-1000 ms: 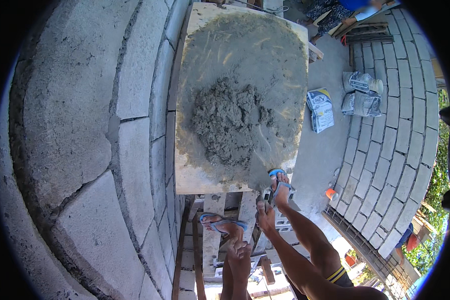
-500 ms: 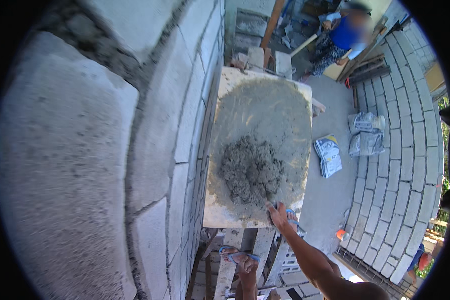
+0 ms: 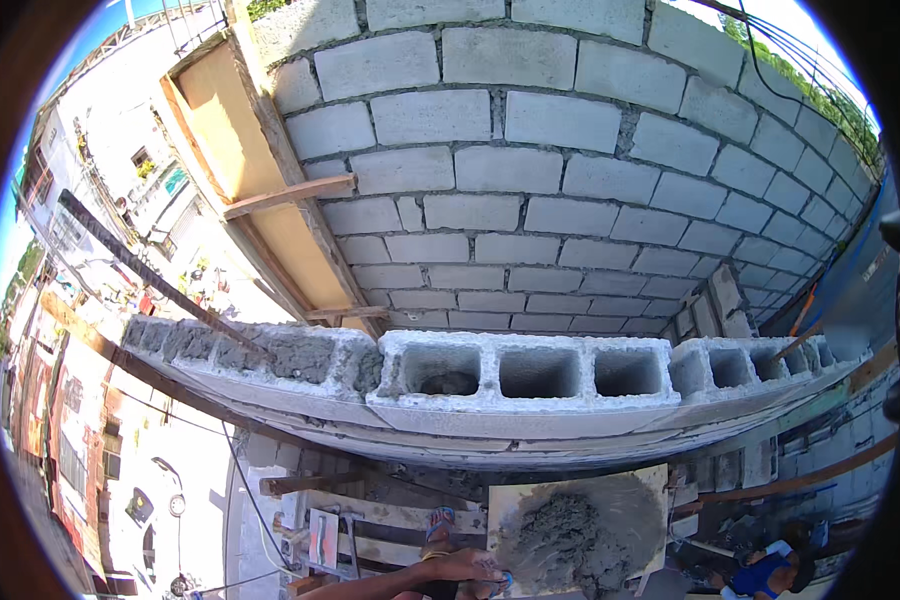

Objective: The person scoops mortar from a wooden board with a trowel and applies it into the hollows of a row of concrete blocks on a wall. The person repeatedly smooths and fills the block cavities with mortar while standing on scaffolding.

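A forearm reaches in from the lower left. What looks like my right hand [image 3: 467, 566] is at its end, small and partly cut off, by the near-left edge of a pale board [image 3: 652, 492]. Its fingers are too small to read, and no tool shows in it. Wet grey mortar [image 3: 560, 522] lies heaped and smeared on the board. My left hand is out of sight. Across the middle runs a wall top of hollow blocks [image 3: 530, 400]. Its left stretch is filled with rough mortar [image 3: 295, 352]; open cavities show farther right.
A steel bar [image 3: 160, 258] slants up from the wall's left part. A plastering float [image 3: 323, 540] lies on planks below. My sandalled foot [image 3: 440, 523] stands close to the board. Another person [image 3: 765, 572] is at lower right. A tall block wall [image 3: 540, 120] rises beyond, beside wooden formwork [image 3: 232, 115].
My view has swung left from the mortar board to the hollow-block wall top, so the board now sits low in view. Earlier, my right hand was closed at the mortar's near edge.
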`<state>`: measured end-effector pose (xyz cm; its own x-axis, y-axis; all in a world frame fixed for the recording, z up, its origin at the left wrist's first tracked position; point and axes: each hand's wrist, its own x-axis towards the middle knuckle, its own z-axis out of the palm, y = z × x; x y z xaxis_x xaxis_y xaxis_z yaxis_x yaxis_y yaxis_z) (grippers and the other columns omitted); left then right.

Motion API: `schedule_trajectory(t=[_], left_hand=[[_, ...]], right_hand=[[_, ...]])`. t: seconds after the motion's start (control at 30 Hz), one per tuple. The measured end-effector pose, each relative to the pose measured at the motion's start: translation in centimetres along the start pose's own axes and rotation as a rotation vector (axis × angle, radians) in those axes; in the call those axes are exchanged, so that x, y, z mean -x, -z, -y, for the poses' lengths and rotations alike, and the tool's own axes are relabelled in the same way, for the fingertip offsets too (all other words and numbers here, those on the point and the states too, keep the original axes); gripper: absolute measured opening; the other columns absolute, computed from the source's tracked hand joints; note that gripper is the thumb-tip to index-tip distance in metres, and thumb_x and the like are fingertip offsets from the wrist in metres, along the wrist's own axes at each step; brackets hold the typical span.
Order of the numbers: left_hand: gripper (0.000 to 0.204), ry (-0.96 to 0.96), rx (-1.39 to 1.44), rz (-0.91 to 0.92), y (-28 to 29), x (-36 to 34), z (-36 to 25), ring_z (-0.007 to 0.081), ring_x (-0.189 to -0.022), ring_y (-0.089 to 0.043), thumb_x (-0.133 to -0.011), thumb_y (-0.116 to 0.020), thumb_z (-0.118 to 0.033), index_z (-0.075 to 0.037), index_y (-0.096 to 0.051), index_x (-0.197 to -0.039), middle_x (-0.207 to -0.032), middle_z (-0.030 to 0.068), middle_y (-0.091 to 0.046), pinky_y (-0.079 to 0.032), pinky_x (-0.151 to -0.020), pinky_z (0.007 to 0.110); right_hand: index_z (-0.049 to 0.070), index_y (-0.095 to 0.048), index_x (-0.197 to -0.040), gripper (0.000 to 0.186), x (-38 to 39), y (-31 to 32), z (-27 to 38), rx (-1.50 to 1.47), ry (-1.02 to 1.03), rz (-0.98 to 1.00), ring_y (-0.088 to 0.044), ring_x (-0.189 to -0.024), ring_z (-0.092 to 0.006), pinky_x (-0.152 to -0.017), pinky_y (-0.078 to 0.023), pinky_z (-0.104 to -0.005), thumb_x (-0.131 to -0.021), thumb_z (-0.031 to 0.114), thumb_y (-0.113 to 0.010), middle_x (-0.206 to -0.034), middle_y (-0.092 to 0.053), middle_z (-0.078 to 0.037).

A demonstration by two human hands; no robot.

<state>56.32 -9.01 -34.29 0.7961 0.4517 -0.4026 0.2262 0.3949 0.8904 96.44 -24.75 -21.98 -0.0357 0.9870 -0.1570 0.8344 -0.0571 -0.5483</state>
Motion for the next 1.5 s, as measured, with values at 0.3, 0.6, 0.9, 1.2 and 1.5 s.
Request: schedule_trajectory(t=[0.3,0.6,0.9,1.2,1.5], left_hand=[[0.06,-0.706,-0.176,-0.312,0.8,10.2,-27.7,0.0236,-0.108,-0.065,-0.091,-0.074,-0.027,0.001,-0.047,-0.136,-0.116,0.0151,-0.065,-0.05,-0.097,0.037],[0.068,-0.452,-0.241,-0.986,8.6,18.5,-30.0,0.0267,-0.105,-0.067,-0.087,-0.076,-0.027,0.0,-0.044,-0.142,-0.117,0.0179,-0.066,-0.053,-0.093,0.04],[0.064,-0.356,-0.296,-1.004,7.6,17.5,-29.4,0.0279,-0.102,-0.068,-0.085,-0.076,-0.025,0.001,-0.049,-0.138,-0.117,0.018,-0.066,-0.053,-0.092,0.039],[0.055,-0.27,-0.337,-1.424,7.7,17.4,-30.9,0.0296,-0.097,-0.064,-0.084,-0.075,-0.02,0.0,-0.053,-0.13,-0.115,0.0155,-0.062,-0.052,-0.084,0.042],[0.07,-0.21,-0.445,-1.64,4.1,11.0,-33.3,0.0416,-0.128,-0.047,-0.083,-0.076,-0.021,0.008,-0.045,-0.138,-0.139,0.0278,-0.045,-0.041,-0.107,0.045]], right_hand=[[-0.001,-0.063,-0.109,0.042,-24.9,18.9,33.4,0.026,0.461,0.228,-0.065,-0.07,-0.0353,-0.064,-0.05,-0.0428,-0.086,0.032,-0.073,-0.081,-0.067,-0.015],[0.01,-0.068,-0.118,0.046,-32.5,19.6,40.4,0.708,0.681,-0.113,-0.067,-0.075,-0.0294,-0.062,-0.049,-0.0431,-0.075,0.023,-0.078,-0.088,-0.065,-0.008],[0.018,-0.074,-0.112,0.035,-35.8,22.2,47.9,1.03,1.188,-0.208,-0.057,-0.091,-0.0154,-0.083,-0.042,-0.0345,-0.077,0.009,-0.071,-0.093,-0.062,0.001],[0.02,-0.073,-0.109,0.042,-42.8,24.5,54.6,1.01,1.156,-0.009,-0.063,-0.094,-0.0194,-0.082,-0.045,-0.0373,-0.072,0.002,-0.069,-0.092,-0.064,0.001],[0.021,-0.07,-0.117,0.06,-50.2,10.6,55.5,0.674,1.547,0.542,-0.068,-0.095,-0.0265,-0.076,-0.051,-0.0436,-0.061,-0.001,-0.067,-0.1,-0.07,-0.003]])
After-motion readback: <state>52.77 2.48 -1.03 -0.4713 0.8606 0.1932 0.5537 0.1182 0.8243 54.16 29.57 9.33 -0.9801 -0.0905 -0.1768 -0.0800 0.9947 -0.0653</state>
